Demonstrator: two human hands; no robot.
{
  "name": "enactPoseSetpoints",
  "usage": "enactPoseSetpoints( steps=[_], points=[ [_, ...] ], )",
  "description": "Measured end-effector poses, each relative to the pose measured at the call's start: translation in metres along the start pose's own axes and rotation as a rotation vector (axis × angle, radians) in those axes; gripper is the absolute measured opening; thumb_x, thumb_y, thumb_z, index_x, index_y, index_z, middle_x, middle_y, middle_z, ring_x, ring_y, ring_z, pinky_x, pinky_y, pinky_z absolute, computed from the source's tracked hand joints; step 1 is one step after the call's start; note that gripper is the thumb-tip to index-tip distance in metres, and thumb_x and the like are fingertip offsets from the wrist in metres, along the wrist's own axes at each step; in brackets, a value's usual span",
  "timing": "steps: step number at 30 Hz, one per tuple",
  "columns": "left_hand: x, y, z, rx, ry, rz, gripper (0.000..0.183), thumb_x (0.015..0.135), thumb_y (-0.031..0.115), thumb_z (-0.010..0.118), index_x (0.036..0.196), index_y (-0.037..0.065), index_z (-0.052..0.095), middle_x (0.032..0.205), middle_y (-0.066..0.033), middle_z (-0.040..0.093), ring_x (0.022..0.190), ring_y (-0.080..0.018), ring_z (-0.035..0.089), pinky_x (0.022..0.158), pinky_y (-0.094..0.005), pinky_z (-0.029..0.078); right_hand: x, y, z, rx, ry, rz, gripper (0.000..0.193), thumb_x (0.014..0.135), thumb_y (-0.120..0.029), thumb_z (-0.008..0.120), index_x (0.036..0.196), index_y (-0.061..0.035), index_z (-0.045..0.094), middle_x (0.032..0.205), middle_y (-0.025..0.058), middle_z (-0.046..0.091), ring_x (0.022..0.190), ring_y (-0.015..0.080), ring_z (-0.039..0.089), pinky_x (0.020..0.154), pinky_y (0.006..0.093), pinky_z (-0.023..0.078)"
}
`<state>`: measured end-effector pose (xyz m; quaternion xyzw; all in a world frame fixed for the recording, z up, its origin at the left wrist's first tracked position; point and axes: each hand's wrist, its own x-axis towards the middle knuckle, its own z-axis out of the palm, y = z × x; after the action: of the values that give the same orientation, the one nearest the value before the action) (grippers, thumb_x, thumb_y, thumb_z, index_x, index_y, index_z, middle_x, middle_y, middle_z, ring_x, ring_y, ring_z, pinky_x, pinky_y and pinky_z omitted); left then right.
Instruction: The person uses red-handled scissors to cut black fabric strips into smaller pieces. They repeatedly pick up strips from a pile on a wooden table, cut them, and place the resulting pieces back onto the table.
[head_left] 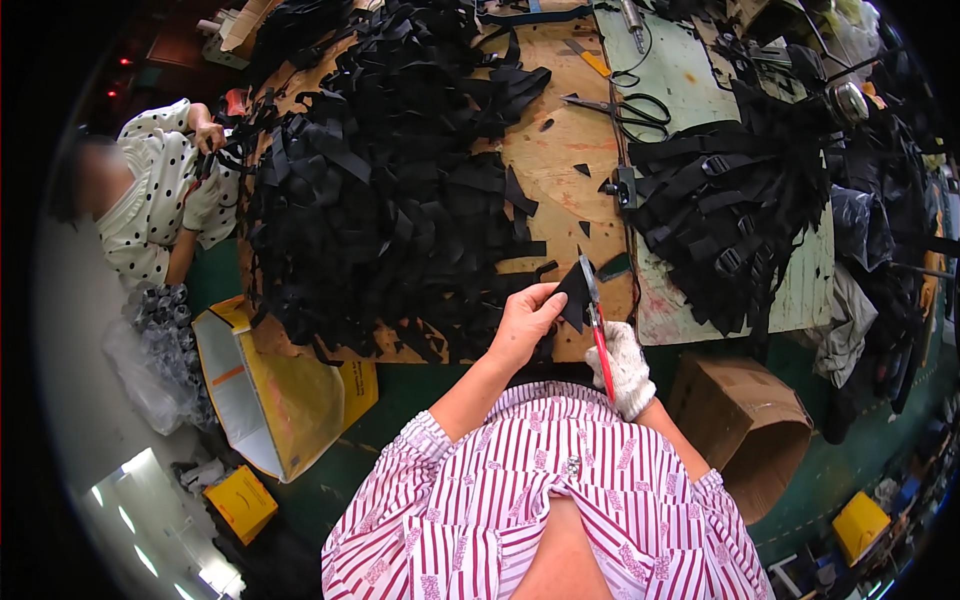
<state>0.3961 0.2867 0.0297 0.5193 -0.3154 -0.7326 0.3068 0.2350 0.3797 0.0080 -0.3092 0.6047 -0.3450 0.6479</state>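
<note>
My left hand (524, 322) pinches a small black piece of webbing strap (573, 292) near the front edge of the wooden table (560, 160). My right hand (625, 365), in a white knit glove, grips red-handled scissors (598, 330) whose blades reach the strap piece. A large heap of black strap pieces (390, 170) covers the table's left half, just beyond my left hand.
Black straps with buckles (725, 205) lie piled at the right on a pale green mat. Black-handled scissors (625, 110) rest at the back. An open yellow box (270, 385) and a brown carton (755, 420) stand on the floor. Another person in a dotted top (165, 190) works at the left.
</note>
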Motion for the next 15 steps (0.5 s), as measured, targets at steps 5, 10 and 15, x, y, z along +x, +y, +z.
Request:
enactPoseSetpoints(
  steps=[5, 10, 15],
  points=[
    [0.007, -0.007, -0.006, -0.121, 0.002, -0.046, 0.022, 0.089, 0.014, 0.06, 0.105, -0.001, 0.062, 0.079, 0.0023, 0.063, 0.058, -0.0008, 0.045, 0.048, -0.016, 0.033, -0.007, -0.024, 0.006, 0.16, -0.008, 0.165, 0.034, 0.08, -0.003, 0.053, 0.112, -0.0028, 0.04, 0.067, 0.0002, 0.045, 0.044, 0.0082, 0.041, 0.041, 0.022, 0.037],
    [0.005, -0.001, -0.005, -0.054, -0.006, -0.065, 0.02, 0.089, 0.015, 0.06, 0.102, 0.0, 0.062, 0.077, 0.0033, 0.062, 0.056, -0.0004, 0.043, 0.048, -0.0158, 0.032, 0.0, -0.016, 0.0, 0.091, -0.027, 0.113, 0.034, 0.082, -0.005, 0.053, 0.113, -0.0033, 0.039, 0.072, 0.0, 0.046, 0.048, 0.0071, 0.041, 0.042, 0.0214, 0.037],
    [0.004, 0.0, -0.003, 0.022, -0.022, -0.083, 0.019, 0.089, 0.018, 0.06, 0.101, 0.002, 0.063, 0.074, 0.0046, 0.059, 0.055, -0.0001, 0.041, 0.049, -0.0157, 0.032, 0.006, -0.014, -0.002, 0.069, -0.026, 0.068, 0.034, 0.082, -0.005, 0.052, 0.113, -0.0045, 0.038, 0.074, -0.0004, 0.045, 0.048, 0.0057, 0.04, 0.041, 0.02, 0.035]
  ],
)
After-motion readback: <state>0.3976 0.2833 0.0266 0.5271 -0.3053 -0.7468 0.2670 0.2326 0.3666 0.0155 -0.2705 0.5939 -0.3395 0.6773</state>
